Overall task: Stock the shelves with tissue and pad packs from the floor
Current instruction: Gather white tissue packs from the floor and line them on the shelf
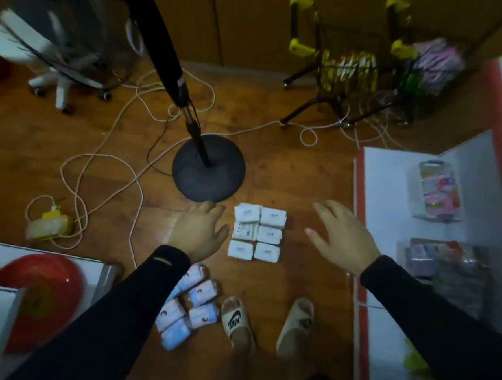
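Several white tissue packs [258,233] lie in a tidy block on the wooden floor between my hands. Several blue-and-pink pad packs [189,308] lie closer to me, partly under my left sleeve. My left hand [201,231] hovers just left of the white block, fingers relaxed, holding nothing. My right hand [343,237] hangs open to the right of the block, apart from it. The white shelf unit with red edges [391,199] stands at the right, with packaged goods [438,191] on it.
A black stand with a round base [209,169] rises just beyond the tissue packs. White cables [101,158] loop across the floor. A red bowl [41,293] sits at the left. A wire basket cart [351,72] stands at the back right. My sandalled feet [237,320] are below.
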Available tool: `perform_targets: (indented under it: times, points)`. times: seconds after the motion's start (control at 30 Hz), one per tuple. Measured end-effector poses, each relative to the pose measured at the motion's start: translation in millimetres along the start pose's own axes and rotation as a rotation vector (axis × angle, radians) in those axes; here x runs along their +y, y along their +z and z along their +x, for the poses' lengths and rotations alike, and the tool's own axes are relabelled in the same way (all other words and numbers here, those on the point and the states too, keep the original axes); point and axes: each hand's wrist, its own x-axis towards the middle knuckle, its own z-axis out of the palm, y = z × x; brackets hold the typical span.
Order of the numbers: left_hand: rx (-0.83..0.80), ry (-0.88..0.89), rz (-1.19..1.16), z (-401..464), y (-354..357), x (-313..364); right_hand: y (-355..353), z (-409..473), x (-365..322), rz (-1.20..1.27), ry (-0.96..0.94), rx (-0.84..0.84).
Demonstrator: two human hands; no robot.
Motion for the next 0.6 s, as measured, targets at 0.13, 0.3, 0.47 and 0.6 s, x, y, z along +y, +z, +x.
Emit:
perform_targets:
  times: [0.13, 0.3, 0.47, 0.6]
  points:
    - [-0.061, -0.017, -0.010, 75, 111, -27, 108, 78, 34, 0.027, 0.013, -0.103]
    - [-0.150, -0.052, 0.072, 171, 277, -71, 274, 181, 84, 0.043, -0.004, -0.196]
    - [-0.094, -0.016, 0.185, 271, 400, -104, 405, 265, 127, -0.019, -0.107, -0.176]
    - [-0.127, -0.034, 0.166, 306, 460, -106, 462, 293, 131, -0.029, -0.058, -0.271]
